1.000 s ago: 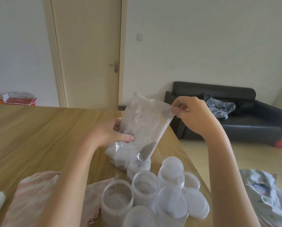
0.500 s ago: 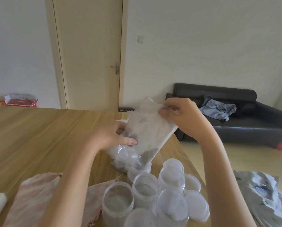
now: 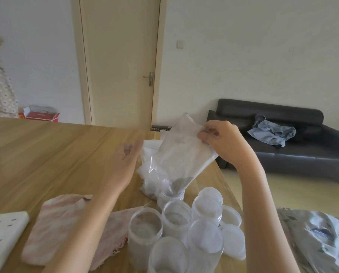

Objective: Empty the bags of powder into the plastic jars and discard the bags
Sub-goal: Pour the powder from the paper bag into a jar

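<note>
Above jar (image 3: 170,196) | right hand (image 3: 221,142) pinches bag (image 3: 184,154) | left hand (image 3: 125,164) open, blurred

Single wide-angle view from a head-worn camera, looking forward and slightly down across a wooden table (image 3: 46,154). Both forearms reaching in from the bottom edge, the left hand (image 3: 125,164) and right hand (image 3: 221,142) near the middle of the frame, close to the lens. Clear jars (image 3: 176,217) nearest, low at bottom centre, seen from above into their mouths. Beyond the table's far edge, a closed door (image 3: 119,62) straight ahead and a dark sofa (image 3: 283,134) off to the right, well back. Straight lines bending toward the edges.
</note>
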`<state>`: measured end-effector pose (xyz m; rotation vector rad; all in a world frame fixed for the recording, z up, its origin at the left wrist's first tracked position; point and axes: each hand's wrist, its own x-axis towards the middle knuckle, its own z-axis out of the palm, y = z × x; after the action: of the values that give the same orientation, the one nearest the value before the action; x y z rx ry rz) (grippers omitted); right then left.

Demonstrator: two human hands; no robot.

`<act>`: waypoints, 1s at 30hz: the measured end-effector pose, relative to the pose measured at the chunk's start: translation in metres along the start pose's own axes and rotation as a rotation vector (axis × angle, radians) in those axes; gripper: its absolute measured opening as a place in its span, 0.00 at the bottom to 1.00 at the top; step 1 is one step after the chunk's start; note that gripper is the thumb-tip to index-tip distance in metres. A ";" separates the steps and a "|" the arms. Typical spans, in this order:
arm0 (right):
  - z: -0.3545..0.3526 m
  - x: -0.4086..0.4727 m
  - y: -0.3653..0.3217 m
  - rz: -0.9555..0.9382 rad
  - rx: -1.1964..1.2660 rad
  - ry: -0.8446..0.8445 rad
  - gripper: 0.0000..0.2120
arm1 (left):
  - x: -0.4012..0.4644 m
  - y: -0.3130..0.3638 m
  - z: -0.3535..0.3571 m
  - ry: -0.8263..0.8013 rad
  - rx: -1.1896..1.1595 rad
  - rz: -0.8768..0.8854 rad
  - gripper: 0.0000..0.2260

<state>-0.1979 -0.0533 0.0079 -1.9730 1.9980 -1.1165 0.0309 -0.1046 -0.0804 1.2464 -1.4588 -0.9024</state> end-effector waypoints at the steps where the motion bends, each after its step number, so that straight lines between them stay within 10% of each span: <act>1: 0.001 0.000 0.000 0.001 0.002 0.007 0.07 | -0.003 -0.009 0.002 0.061 -0.043 -0.022 0.23; 9: 0.000 0.000 0.005 0.051 0.027 0.088 0.05 | -0.010 -0.044 0.013 -0.131 -0.545 -0.029 0.23; 20: -0.003 0.001 0.011 0.094 0.029 0.097 0.07 | -0.024 -0.053 0.013 -0.314 -0.165 0.009 0.27; 30: -0.005 -0.001 0.005 0.040 -0.005 0.042 0.06 | -0.025 -0.056 0.019 -0.297 -0.288 0.036 0.17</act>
<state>-0.2047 -0.0513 0.0079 -1.9183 2.0533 -1.1553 0.0268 -0.0918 -0.1428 0.8984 -1.5087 -1.2643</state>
